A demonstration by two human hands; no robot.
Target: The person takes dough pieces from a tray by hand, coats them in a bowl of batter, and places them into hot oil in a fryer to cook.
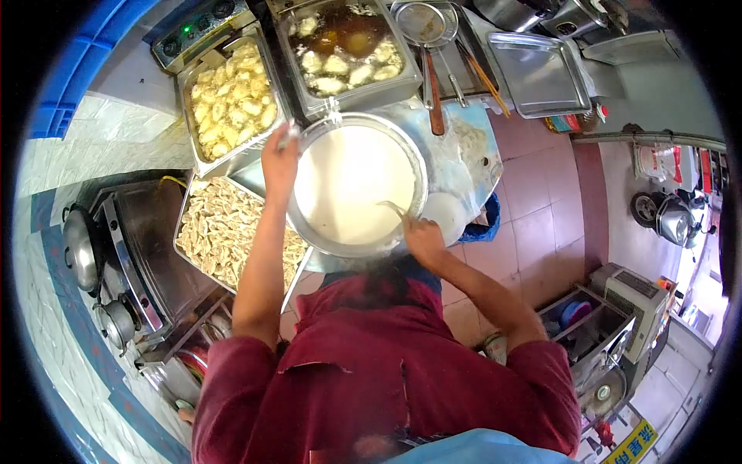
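A large round metal basin point(421, 182) holds a pale, creamy liquid point(348, 166) like batter. My right hand point(423, 238) is closed at its near right rim around a thin metal spoon-like utensil point(393, 207), whose far end reaches over or into the liquid. My left hand point(280, 162) is just outside the basin's left rim, fingers closed; a small whitish blur shows at the fingertips, too unclear to name. Below my left forearm, a tray point(180, 246) carries many raw, pale strips point(220, 216). Beyond the left hand, a metal pan point(280, 127) is filled with golden fried pieces point(232, 100).
A fryer point(352, 100) of dark oil, with pale pieces floating in it, stands behind the basin. Strainers point(421, 23), wooden chopsticks point(483, 73) and a metal tray point(541, 73) are at the back right. A lidded pot point(81, 240) sits at left; a blue bag point(483, 220) hangs at right.
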